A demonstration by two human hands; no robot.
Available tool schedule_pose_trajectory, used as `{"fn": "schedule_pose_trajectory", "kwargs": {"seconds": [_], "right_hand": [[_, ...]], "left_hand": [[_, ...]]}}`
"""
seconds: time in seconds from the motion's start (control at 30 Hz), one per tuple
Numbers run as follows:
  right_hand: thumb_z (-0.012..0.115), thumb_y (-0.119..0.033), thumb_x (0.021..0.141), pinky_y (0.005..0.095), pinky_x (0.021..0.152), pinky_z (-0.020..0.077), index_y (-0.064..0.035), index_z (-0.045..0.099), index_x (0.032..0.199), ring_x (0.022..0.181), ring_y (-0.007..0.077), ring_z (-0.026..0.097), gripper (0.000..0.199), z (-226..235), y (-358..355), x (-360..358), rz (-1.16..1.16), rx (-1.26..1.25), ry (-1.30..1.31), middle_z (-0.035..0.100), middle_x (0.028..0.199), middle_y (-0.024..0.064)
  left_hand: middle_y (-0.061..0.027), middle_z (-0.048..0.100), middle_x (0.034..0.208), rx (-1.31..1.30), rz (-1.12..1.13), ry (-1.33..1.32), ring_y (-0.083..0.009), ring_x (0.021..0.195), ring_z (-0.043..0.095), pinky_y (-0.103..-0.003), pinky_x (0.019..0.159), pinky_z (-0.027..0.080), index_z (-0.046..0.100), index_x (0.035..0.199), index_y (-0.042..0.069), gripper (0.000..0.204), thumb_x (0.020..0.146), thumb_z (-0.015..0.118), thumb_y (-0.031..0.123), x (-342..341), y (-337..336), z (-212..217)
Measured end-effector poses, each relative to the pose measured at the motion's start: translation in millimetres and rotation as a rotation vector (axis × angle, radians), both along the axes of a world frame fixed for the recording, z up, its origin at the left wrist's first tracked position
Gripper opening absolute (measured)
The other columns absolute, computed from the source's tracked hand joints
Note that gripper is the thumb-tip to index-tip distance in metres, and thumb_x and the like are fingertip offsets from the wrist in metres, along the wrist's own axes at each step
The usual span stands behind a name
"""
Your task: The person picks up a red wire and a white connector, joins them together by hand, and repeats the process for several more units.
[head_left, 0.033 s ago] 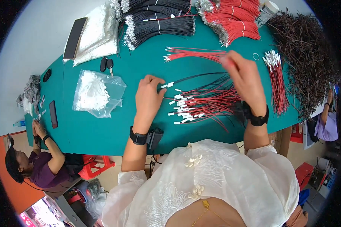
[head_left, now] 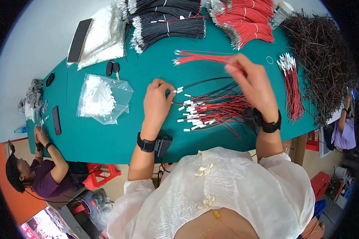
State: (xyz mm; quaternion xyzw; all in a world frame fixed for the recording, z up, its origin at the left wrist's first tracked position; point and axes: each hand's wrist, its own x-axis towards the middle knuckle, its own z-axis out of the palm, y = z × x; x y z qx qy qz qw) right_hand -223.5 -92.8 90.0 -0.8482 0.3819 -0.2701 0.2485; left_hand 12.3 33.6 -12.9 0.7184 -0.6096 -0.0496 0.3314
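My left hand (head_left: 158,97) is closed in a pinch at the end of a small white connector (head_left: 179,90), beside the black wires (head_left: 207,81) that run off to the right. Just below lies a pile of red and black wires (head_left: 223,107) with white connectors on their left ends. My right hand (head_left: 253,79) is raised over the right end of a loose bundle of red wires (head_left: 203,57). Its fingers are bent together and slightly blurred, with red showing at the fingertips; what they hold, if anything, is not clear.
A clear bag of white connectors (head_left: 97,97) lies left, below car keys (head_left: 115,68). Behind are black wire bundles (head_left: 169,28), red wire bundles (head_left: 247,24) and a phone (head_left: 79,40). Right are a finished-looking red bundle (head_left: 293,87) and dark wires (head_left: 323,59). A co-worker (head_left: 48,171) sits left.
My right hand has shifted a little to the left over the red wires. My left hand stays almost in place, its fingertips now at the white connector.
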Motion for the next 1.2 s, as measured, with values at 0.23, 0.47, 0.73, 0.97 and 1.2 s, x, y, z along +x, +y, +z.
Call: {"fn": "schedule_pose_trajectory", "kwargs": {"seconds": [0.23,0.47,0.73,0.97,1.2], "right_hand": [[0.06,-0.012,0.095,0.0266,0.054,0.037,0.0024,0.061,0.096,0.062,0.0075,0.043,0.014,-21,10,25,0.215,0.234,-0.299,0.055,0.072,0.0036],[0.063,-0.011,0.093,0.0235,0.053,0.0336,0.0027,0.063,0.092,0.062,0.0034,0.041,0.014,-12,20,35,0.309,0.487,-0.235,0.055,0.072,0.0],[0.065,-0.012,0.091,0.0236,0.051,0.032,0.0026,0.064,0.091,0.061,0.0032,0.04,0.015,-9,26,38,0.323,0.501,-0.225,0.053,0.07,-0.0016],[0.065,-0.013,0.092,0.0235,0.052,0.0324,0.0027,0.065,0.091,0.062,0.0032,0.04,0.016,-5,25,37,0.326,0.528,-0.204,0.053,0.07,-0.002],[0.065,-0.012,0.092,0.0215,0.056,0.0368,0.0038,0.068,0.09,0.065,0.0023,0.047,0.016,-18,22,34,0.263,0.57,-0.268,0.061,0.074,-0.0018]], "left_hand": [[-0.0085,0.07,0.089,0.083,0.049,0.793,-0.0144,0.076,0.066,-0.025,0.068,0.052,0.067,0.093,0.0,0.011,0.083,0.072,0.003,-3,0,30],[-0.0056,0.071,0.086,-0.112,-0.09,1.216,-0.0092,0.077,0.065,-0.021,0.068,0.05,0.068,0.099,-0.002,0.012,0.087,0.069,0.002,-22,0,65],[-0.0025,0.069,0.084,-0.119,-0.125,1.157,-0.0055,0.073,0.061,-0.019,0.066,0.047,0.069,0.099,-0.001,0.014,0.086,0.071,0.001,-27,0,65],[0.0007,0.067,0.084,-0.176,-0.094,1.0,-0.0026,0.069,0.056,-0.017,0.063,0.044,0.068,0.094,0.0,0.008,0.086,0.069,-0.001,-31,-2,64],[0.0015,0.065,0.082,-0.191,-0.04,1.047,-0.0016,0.068,0.053,-0.017,0.061,0.042,0.068,0.093,0.0,0.007,0.086,0.068,-0.001,-34,-1,70]]}}
